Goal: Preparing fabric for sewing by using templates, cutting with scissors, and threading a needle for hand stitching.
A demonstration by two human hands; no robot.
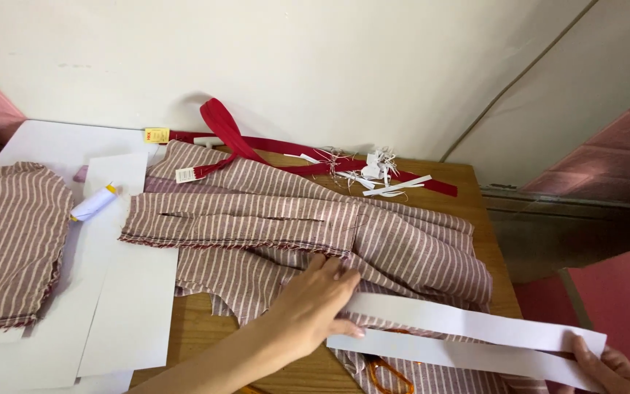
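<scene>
the left hand (315, 303) lay flat, palm down, fingers close together and stretched out, pressing the near end of two long white paper strips (468, 335) against the striped cloth (402, 248) on the wooden table (486, 241). the fingertips (348, 328) rested on the end of the lower strip, while the upper strip started just under the knuckles. the right hand (607, 368) sat at the bottom right corner, only partly in view, with its thumb on top of the far end of the strips and the other fingers curled underneath, pinching the paper. the strips ran side by side from one hand to the other, with a thin gap between them, over the front part of the cloth.

an orange-handled pair of scissors (384, 372) lay on the cloth just below the strips, partly covered by them. further back, a folded band of the same striped cloth (242, 219) with a long slit lay across the pile. a red ribbon (257, 146) curled along the wall, near a heap of white paper scraps (380, 175). to the left lay large white paper sheets (122, 306), a white thread spool (95, 203) with a yellow end, and another rounded piece of striped cloth (9, 241). a small yellow tag (157, 135) sat near the wall.
</scene>
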